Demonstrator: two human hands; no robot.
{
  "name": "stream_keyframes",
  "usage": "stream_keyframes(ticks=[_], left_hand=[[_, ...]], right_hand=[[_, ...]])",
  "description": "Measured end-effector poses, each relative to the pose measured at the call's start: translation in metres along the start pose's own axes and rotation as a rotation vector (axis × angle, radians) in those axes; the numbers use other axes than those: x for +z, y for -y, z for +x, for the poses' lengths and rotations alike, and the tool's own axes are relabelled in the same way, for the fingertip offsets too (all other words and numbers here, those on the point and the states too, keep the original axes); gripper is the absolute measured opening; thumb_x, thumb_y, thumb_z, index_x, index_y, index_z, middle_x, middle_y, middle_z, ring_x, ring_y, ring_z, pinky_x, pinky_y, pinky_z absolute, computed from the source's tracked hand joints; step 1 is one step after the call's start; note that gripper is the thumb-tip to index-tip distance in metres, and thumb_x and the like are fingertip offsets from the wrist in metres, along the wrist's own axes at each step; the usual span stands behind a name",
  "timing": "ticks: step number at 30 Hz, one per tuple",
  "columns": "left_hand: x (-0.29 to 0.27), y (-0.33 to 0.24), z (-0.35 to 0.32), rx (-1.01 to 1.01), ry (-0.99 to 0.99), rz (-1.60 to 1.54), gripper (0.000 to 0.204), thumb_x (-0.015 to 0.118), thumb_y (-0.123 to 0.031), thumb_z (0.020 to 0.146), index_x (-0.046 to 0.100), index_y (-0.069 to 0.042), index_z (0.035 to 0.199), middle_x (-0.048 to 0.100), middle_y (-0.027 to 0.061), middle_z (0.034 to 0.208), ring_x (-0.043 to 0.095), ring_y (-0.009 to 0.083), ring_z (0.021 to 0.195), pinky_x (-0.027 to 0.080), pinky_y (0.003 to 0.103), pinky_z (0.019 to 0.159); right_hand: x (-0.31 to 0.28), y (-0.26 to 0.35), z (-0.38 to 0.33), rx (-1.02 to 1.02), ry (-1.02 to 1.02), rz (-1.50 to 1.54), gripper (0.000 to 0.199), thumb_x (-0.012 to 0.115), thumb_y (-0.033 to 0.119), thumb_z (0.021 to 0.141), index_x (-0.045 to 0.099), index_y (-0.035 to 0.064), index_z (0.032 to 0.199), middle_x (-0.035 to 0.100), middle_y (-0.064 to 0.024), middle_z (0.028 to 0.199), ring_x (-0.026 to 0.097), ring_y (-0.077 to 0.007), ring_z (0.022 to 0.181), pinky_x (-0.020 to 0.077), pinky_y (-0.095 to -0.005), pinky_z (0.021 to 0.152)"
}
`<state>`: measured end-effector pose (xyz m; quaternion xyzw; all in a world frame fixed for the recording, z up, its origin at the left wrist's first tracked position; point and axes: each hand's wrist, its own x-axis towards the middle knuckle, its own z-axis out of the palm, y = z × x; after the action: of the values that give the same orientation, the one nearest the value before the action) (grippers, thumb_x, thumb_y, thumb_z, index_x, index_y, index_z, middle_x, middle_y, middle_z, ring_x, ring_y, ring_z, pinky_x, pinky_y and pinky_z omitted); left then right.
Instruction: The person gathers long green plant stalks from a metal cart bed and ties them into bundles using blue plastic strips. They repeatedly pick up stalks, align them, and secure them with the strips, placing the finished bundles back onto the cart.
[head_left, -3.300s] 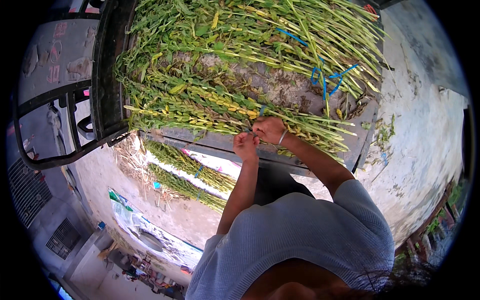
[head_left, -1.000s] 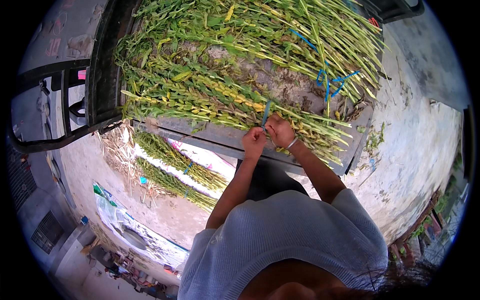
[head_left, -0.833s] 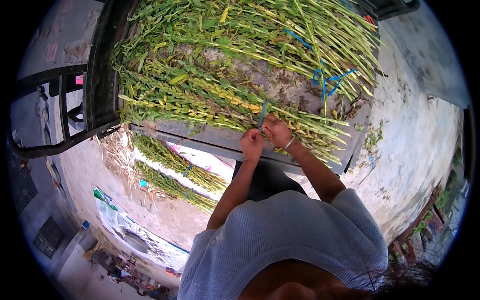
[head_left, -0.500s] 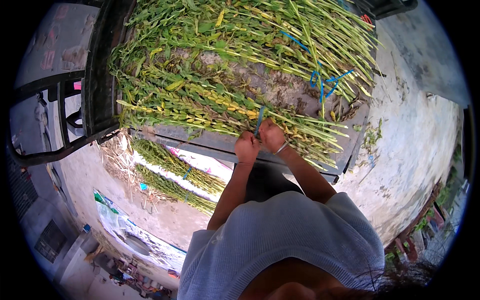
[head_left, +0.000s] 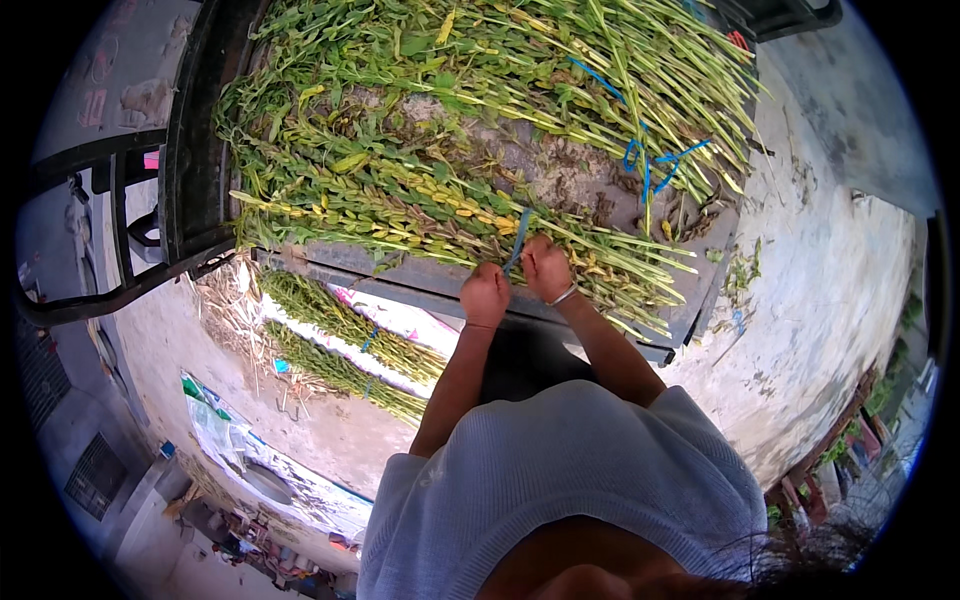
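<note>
Two fists clench a blue band around leafy green stalks on a platform, as I watch from my remote station.
At eight o'clock on my dial, two floor bundles (head_left: 395, 341) carry blue ties, so I count those done. The stalk bundle (head_left: 400, 205) in hand runs from ten o'clock to nearly three along the platform's front edge (head_left: 385, 283). At the hub, the left hand (head_left: 485, 295) is closed, gripping the blue band (head_left: 521, 232), which crosses the stalks at one o'clock. The right hand (head_left: 547, 269), at two, is balled on it too. I see no finished knot there; in my judgement, the fastening remains incomplete. Farther out, between one and two, blue cord (head_left: 645, 168) lies over more stalks (head_left: 670, 90); whether it binds them, I cannot tell.
</note>
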<state>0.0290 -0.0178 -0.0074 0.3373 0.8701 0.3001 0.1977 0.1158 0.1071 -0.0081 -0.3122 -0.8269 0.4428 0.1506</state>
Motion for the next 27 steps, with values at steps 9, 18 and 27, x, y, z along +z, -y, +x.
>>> stream_keyframes(ticks=[9, 18, 27], left_hand=[[-0.016, -0.024, 0.005, -0.059, 0.057, -0.131, 0.015, 0.064, -0.015, 0.072, 0.053, -0.005, 0.077, 0.055, 0.0134, 0.067, 0.054, 0.0317, 0.061, 0.042, 0.039, 0.054], [-0.012, -0.014, 0.017, 0.008, 0.022, -0.186, 0.017, 0.063, -0.015, 0.074, 0.052, -0.004, 0.068, 0.052, 0.0141, 0.063, 0.051, 0.033, 0.057, 0.04, 0.039, 0.051], [-0.02, 0.038, -0.02, -0.357, 0.046, -0.644, 0.018, 0.062, -0.025, 0.081, 0.054, -0.01, 0.086, 0.058, 0.0014, 0.074, 0.055, 0.0183, 0.063, 0.046, 0.034, 0.056]], right_hand=[[-0.025, 0.016, 0.022, 0.119, 0.204, 0.287, 0.014, 0.062, 0.004, 0.069, 0.051, 0.0033, 0.078, 0.054, -0.0162, 0.073, 0.055, -0.0337, 0.065, 0.0443, -0.0404, 0.057], [-0.011, -0.005, 0.023, -0.086, 0.137, 0.08, 0.005, 0.061, 0.002, 0.07, 0.056, 0.0027, 0.071, 0.055, -0.0096, 0.063, 0.058, -0.0222, 0.052, 0.0443, -0.0327, 0.049], [-0.031, 0.013, 0.078, 0.027, 0.401, -0.093, 0.028, 0.07, 0.023, 0.07, 0.057, 0.0029, 0.085, 0.06, -0.0134, 0.08, 0.06, -0.0255, 0.065, 0.0474, -0.0349, 0.059]])
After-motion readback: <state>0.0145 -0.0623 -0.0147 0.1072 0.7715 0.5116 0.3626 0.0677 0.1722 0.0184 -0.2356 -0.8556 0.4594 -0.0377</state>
